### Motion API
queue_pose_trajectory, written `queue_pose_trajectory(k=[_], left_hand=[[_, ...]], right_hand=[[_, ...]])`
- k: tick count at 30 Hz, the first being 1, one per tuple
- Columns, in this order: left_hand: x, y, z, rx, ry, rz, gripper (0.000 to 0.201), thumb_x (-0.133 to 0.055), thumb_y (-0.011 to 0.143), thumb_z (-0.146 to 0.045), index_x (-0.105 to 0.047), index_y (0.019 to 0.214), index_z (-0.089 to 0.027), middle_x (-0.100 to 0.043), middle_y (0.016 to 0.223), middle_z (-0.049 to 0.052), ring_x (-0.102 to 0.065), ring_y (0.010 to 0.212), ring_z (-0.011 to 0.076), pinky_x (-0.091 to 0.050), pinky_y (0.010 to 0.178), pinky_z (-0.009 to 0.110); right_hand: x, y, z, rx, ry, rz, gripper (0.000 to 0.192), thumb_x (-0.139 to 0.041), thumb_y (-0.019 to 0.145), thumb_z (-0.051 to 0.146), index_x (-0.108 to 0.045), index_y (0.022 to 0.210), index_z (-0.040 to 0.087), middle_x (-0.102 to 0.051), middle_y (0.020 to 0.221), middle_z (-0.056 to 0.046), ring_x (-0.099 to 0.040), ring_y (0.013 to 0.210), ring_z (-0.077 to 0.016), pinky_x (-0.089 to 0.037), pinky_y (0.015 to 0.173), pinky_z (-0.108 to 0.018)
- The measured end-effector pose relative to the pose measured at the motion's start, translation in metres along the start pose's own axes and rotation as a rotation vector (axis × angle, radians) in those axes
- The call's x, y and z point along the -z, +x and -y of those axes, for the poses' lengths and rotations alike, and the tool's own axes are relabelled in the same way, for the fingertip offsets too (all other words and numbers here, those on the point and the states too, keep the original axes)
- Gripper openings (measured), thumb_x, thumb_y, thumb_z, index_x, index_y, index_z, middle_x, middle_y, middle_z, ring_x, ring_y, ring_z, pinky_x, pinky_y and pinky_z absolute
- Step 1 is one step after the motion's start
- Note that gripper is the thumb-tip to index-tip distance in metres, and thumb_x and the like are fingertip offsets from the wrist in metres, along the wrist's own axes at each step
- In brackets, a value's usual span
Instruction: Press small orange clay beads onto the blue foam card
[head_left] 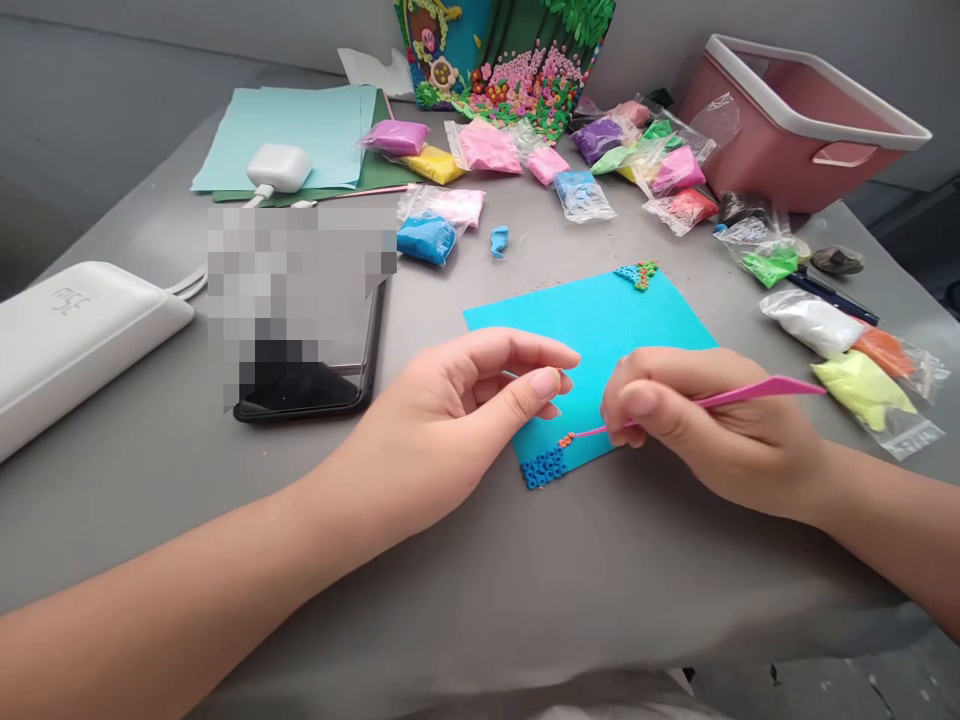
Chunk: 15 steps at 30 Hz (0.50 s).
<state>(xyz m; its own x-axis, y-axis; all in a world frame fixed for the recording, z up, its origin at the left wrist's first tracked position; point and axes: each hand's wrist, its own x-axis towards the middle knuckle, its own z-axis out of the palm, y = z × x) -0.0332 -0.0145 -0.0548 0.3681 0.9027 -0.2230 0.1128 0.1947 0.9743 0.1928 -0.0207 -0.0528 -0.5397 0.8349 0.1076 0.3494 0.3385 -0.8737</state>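
Note:
A bright blue sheet of card [600,330] lies at an angle on the table. Its near left corner carries a patch of small dark blue clay rings [543,468], with a few tiny orange clay bits [566,439] beside them. My right hand [697,425] grips a pink clay modelling tool [757,392], whose thin tip touches or nearly touches the orange bits. My left hand [465,415] hovers over the card's left side, thumb and fingertips pinched; a speck of orange seems to show there, too small to name. Green, orange and blue clay [637,273] decorates the far corner.
Bagged coloured clay [487,146] is spread along the back and right. A loose blue clay lump [499,241] lies beyond the card. A phone [307,395], white power bank [90,340] and earbud case [279,167] occupy the left. A pink bin [780,140] stands back right.

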Motion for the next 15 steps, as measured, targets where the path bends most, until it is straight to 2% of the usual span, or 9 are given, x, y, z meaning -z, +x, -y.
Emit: queue_pose_trajectory(k=[3, 6, 8, 10, 13, 15], left_hand=[[0.0011, 0.0007, 0.0001, -0.012, 0.032, 0.016, 0.017, -0.073, 0.089, -0.041, -0.076, 0.100, -0.028, -0.079, 0.095, -0.004, -0.074, 0.092, 0.0126, -0.058, 0.079, 0.015], [0.0014, 0.0012, 0.0008, -0.008, 0.043, 0.020, 0.019, -0.071, 0.090, -0.043, -0.076, 0.101, -0.029, -0.079, 0.096, -0.003, -0.074, 0.094, 0.0145, -0.058, 0.080, 0.018], [0.0013, 0.0011, 0.0008, -0.006, 0.053, 0.011, 0.019, -0.071, 0.090, -0.044, -0.076, 0.100, -0.029, -0.079, 0.096, -0.003, -0.074, 0.093, 0.0150, -0.058, 0.080, 0.019], [0.0011, 0.0008, 0.0004, -0.008, 0.055, 0.007, 0.019, -0.071, 0.090, -0.043, -0.076, 0.099, -0.028, -0.079, 0.095, -0.003, -0.073, 0.092, 0.0142, -0.058, 0.079, 0.018], [0.0009, 0.0002, 0.0000, -0.011, 0.035, 0.009, 0.017, -0.072, 0.090, -0.042, -0.076, 0.098, -0.029, -0.079, 0.094, -0.005, -0.073, 0.090, 0.0113, -0.056, 0.078, 0.014], [0.0007, -0.0002, 0.0003, -0.011, 0.026, 0.013, 0.016, -0.072, 0.090, -0.042, -0.076, 0.097, -0.029, -0.079, 0.094, -0.006, -0.073, 0.090, 0.0100, -0.055, 0.077, 0.012]], right_hand=[[-0.0009, 0.0025, -0.0039, -0.013, 0.041, 0.035, 0.030, -0.063, 0.096, 0.042, -0.067, 0.078, 0.019, -0.067, 0.072, -0.001, -0.056, 0.063, -0.0118, -0.043, 0.055, -0.024], [0.0032, 0.0039, -0.0061, -0.034, 0.080, 0.024, 0.021, -0.068, 0.091, 0.034, -0.067, 0.076, 0.019, -0.065, 0.068, 0.000, -0.055, 0.062, -0.0122, -0.043, 0.055, -0.025], [0.0065, 0.0043, -0.0070, -0.063, 0.078, 0.030, 0.013, -0.062, 0.090, 0.023, -0.068, 0.079, 0.019, -0.067, 0.071, -0.001, -0.055, 0.061, -0.0122, -0.043, 0.054, -0.025], [0.0082, 0.0047, -0.0077, -0.092, 0.089, 0.040, 0.018, -0.053, 0.085, 0.012, -0.068, 0.079, 0.018, -0.068, 0.074, -0.001, -0.057, 0.064, -0.0126, -0.044, 0.056, -0.024], [0.0074, 0.0053, -0.0085, -0.145, 0.086, 0.049, 0.024, -0.046, 0.079, 0.008, -0.067, 0.073, 0.018, -0.067, 0.071, -0.001, -0.056, 0.063, -0.0121, -0.043, 0.055, -0.023], [0.0057, 0.0056, -0.0087, -0.131, 0.056, 0.064, 0.026, -0.045, 0.079, 0.008, -0.067, 0.072, 0.018, -0.066, 0.068, 0.000, -0.054, 0.061, -0.0113, -0.041, 0.054, -0.023]])
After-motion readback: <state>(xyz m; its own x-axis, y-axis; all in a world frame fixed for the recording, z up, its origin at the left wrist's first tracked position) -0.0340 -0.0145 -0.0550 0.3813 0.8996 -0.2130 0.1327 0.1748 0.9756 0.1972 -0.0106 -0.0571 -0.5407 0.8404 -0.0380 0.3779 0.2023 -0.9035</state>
